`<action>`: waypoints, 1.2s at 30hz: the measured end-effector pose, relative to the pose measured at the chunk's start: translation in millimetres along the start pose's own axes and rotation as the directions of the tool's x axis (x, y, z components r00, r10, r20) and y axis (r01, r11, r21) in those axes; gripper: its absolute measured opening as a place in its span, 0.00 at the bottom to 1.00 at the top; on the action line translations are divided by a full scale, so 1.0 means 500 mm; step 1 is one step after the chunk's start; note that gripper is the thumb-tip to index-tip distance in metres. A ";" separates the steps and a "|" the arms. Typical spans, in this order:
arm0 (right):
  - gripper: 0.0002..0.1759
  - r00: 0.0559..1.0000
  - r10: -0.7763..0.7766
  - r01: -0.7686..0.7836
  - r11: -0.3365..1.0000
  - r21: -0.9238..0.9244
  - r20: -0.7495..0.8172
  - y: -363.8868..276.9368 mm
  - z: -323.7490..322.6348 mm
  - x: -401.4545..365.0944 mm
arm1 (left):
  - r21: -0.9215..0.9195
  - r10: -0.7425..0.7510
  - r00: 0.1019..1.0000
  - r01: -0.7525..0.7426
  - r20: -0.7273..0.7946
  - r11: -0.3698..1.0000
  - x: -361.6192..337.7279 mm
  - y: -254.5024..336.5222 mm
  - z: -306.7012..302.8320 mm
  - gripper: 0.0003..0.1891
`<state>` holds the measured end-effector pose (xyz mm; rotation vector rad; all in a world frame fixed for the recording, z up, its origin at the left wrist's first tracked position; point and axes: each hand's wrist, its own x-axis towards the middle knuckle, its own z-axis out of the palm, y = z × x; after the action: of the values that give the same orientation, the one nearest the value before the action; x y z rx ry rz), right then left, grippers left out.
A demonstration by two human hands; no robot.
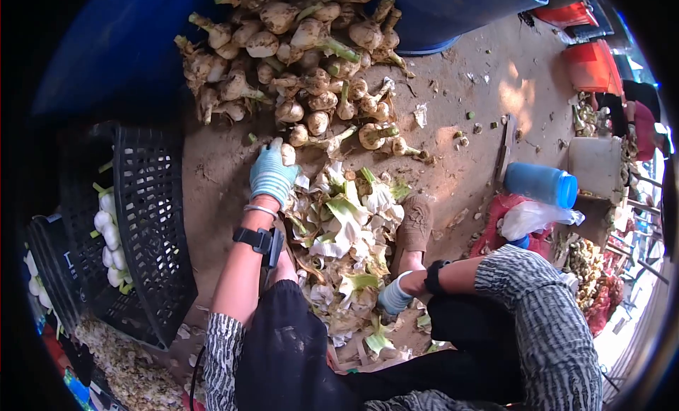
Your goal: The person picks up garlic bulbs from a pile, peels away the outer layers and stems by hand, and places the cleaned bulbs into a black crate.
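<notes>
My left hand (272, 174), in a light blue striped glove, is closed around a garlic bulb (288, 154) at the near edge of a heap of dirt-covered garlic (318, 79) with cut stems. My right hand (396, 296), gloved too, is low over a pile of peeled garlic skins (346, 227) between my feet. Its fingers look curled. A small dark thing shows under them, too hidden to name. Some skins lie right beside both hands.
To the left, a black plastic crate (152, 227) holds cleaned white garlic (109, 231). Blue tubs (460, 15) stand behind the heap. At right are a blue plastic jar (541, 185), red buckets (594, 65), a white bucket (593, 156) and another person (645, 121).
</notes>
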<state>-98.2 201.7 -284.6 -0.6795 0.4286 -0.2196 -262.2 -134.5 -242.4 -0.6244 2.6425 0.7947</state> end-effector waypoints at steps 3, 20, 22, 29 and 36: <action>0.25 0.975 0.054 -0.049 0.998 0.028 -0.214 -0.023 0.055 -0.042 | -0.051 0.011 1.000 -0.012 -0.013 0.999 0.011 -0.017 0.005 0.30; 0.24 0.727 0.551 -0.657 0.732 -0.180 -0.410 -0.342 0.123 -0.178 | -0.958 0.211 0.934 0.280 0.287 0.063 -0.060 -0.031 -0.047 0.23; 0.24 0.711 0.559 -0.654 0.748 -0.111 -0.427 -0.334 0.145 -0.170 | -0.902 0.383 0.886 0.365 0.261 -0.231 -0.066 -0.035 -0.078 0.24; 0.18 0.735 0.271 -0.413 0.906 -0.094 -0.621 -0.192 0.070 -0.043 | -0.863 0.406 0.888 0.369 0.217 -0.344 -0.075 -0.055 -0.112 0.22; 0.15 0.515 0.656 -0.772 0.635 0.035 -0.553 -0.390 0.175 -0.149 | -0.835 0.309 0.922 0.353 0.234 -0.422 -0.087 -0.081 -0.106 0.12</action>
<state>-136.3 127.1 -74.4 -0.5899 1.2558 0.4815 -213.7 -181.9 -200.5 -0.6164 0.5748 2.8569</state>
